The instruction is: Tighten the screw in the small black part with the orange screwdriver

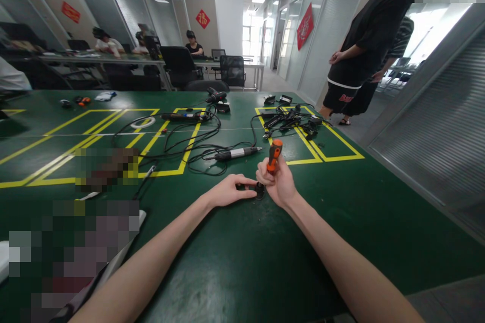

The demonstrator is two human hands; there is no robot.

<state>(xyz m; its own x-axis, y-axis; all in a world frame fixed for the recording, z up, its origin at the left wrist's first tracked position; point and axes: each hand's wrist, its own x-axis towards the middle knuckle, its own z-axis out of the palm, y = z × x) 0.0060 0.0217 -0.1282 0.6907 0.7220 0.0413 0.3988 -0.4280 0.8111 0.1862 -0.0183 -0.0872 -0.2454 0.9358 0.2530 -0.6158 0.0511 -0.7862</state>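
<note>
An orange-and-black screwdriver (276, 154) stands nearly upright, its handle wrapped by the fingers of my right hand (282, 181). Its lower end points down at a small black part (259, 191) on the green table (212, 267). From the left, my left hand (231, 190) pinches that black part between thumb and fingers. My palms partly hide where the screwdriver's tip meets the part, so contact cannot be made out.
Beyond my hands lies a grey-and-black corded power screwdriver (237, 153). A heap of black cables and parts (290, 120) sits at the back right, a cordless drill (215, 96) further back. A person in black (373, 35) stands past the table's right edge.
</note>
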